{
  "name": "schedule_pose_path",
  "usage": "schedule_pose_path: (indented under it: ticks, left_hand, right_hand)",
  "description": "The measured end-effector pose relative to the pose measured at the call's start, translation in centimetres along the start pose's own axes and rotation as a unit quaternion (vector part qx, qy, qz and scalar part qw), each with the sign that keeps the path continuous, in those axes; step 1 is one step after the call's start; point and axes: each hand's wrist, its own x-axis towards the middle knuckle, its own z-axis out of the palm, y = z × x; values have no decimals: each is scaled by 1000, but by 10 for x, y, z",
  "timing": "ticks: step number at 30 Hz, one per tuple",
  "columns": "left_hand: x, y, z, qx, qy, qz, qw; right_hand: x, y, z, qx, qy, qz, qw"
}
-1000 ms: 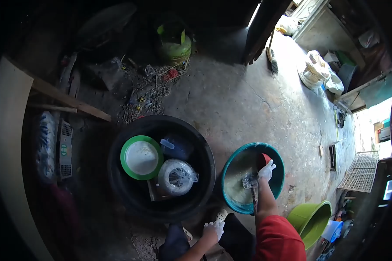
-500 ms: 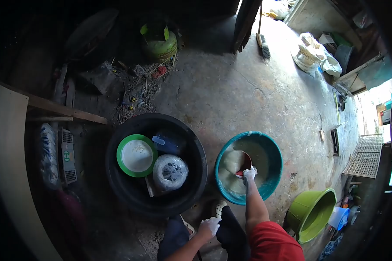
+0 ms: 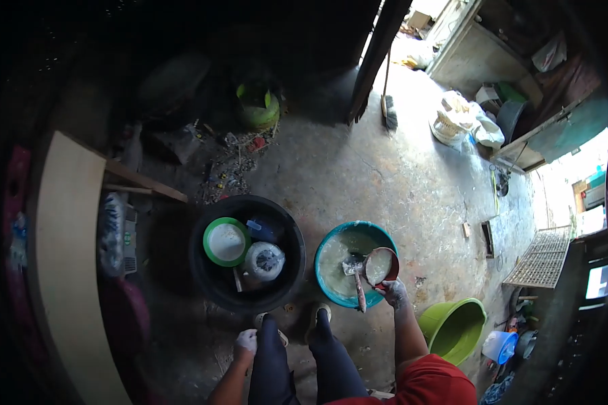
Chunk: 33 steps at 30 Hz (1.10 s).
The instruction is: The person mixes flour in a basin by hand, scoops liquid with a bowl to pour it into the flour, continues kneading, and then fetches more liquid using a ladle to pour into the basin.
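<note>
My right hand [image 3: 393, 291], coated in something white, grips the near edge of a reddish-brown scoop [image 3: 390, 258], whose handle, if any, is hidden. Pale, wet-looking material fills the scoop, held over the right side of a teal basin [image 3: 319, 287]. Cloudy whitish liquid covers the inside of that basin. A trowel-like tool [image 3: 360, 291] with a worn handle leans across the basin's near rim, just left of the scoop. Whitened too, my left hand [image 3: 248, 341] is beside my left leg with its fingers curled and nothing visible in them.
Left of the basin stands a large black tub [image 3: 297, 270] with a green-rimmed bowl [image 3: 210, 254] and a plastic-wrapped bundle [image 3: 264, 262] inside. A lime-green tub [image 3: 446, 331] lies tilted at right. Farther off are a gas cylinder [image 3: 258, 116], a broom [image 3: 390, 115] and a white sack [image 3: 450, 121].
My right hand has lifted and turned the scoop, now showing its pale contents. The trowel-like tool has come into view in the basin. My left hand has shifted left, and the camera view has moved.
</note>
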Motion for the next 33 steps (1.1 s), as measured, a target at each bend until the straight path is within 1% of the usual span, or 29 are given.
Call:
schedule_pose_path:
  ticks: [1, 2, 4, 6, 8, 9, 11, 12, 14, 15, 16, 17, 18, 20, 22, 23, 24, 25, 27, 28, 30, 31, 32, 33]
  left_hand:
    - [-25, -3, -26, 26, 0, -33, 999]
    - [-48, -10, -51, 53, 2, -62, 997]
    - [-99, -51, -81, 74, -12, -96, 993]
    - [-144, -54, -118, 86, -42, -193, 977]
    - [-188, -71, -144, 61, -27, -184, 981]
    - [-205, -77, -154, 58, -20, -178, 982]
    - [-243, -91, -180, 68, -35, -207, 975]
    - [-255, -98, -194, 69, -33, -205, 976]
    - [-288, -110, -216, 50, -55, -232, 970]
    - [-305, -116, -232, 49, -53, -234, 970]
    - [-315, -120, -251, 12, -36, -230, 972]
    - [-330, -125, -266, -26, -20, -228, 973]
    - [-341, -133, -277, -29, -15, -230, 973]
    - [-366, -156, -302, -30, 66, -238, 968]
    - [-387, -166, -317, 50, 129, -223, 965]
    - [-395, -170, -323, 53, 145, -233, 960]
    - [-407, -172, -321, 38, 140, -249, 958]
    - [-414, -173, -317, 13, 132, -268, 954]
    - [-433, -177, -305, -32, 109, -289, 951]
    - [-444, -177, -299, -51, 96, -294, 949]
    - [-465, -174, -286, -91, 78, -290, 949]
    - [-471, -171, -281, -114, 76, -281, 950]
    - [-473, -167, -281, -128, 87, -263, 952]
    - [-476, -165, -279, -142, 97, -244, 954]
  right_hand:
    - [-16, -8, 5, -18, 31, -14, 999]
    - [-23, -15, 3, -20, 23, -16, 999]
    - [-33, -31, -8, 9, 54, 22, 998]
    - [-60, -48, 2, -18, 52, 4, 998]
    - [-75, -50, -9, 17, 55, -16, 998]
    - [-99, -58, 5, 9, 65, -23, 998]
    - [-122, -66, 11, 25, 54, -41, 997]
    - [-134, -68, 12, 40, 48, -54, 997]
    - [-151, -72, 15, 50, 45, -99, 993]
    - [-146, -74, 7, 94, 52, -74, 991]
    - [-159, -77, 17, 115, 54, -119, 985]
    - [-179, -81, 27, 127, 61, -115, 983]
    - [-190, -88, 37, 137, 66, -112, 982]
    - [-210, -90, 47, 152, 58, -122, 979]
    - [-214, -87, 43, 129, 49, -130, 982]
    - [-196, -86, 30, 141, 40, -126, 981]
    - [-197, -85, 32, 151, 31, -119, 981]
    - [-197, -89, 38, 143, 20, -118, 983]
    - [-233, -78, 65, 116, 65, -134, 982]
    - [-233, -76, 61, 84, 41, -144, 985]
    - [-251, -81, 68, 27, 23, -141, 989]
    - [-257, -83, 70, -141, -53, -255, 955]
    - [-253, -86, 63, -270, -99, -385, 877]
    - [-281, -95, 85, -283, -123, -383, 871]
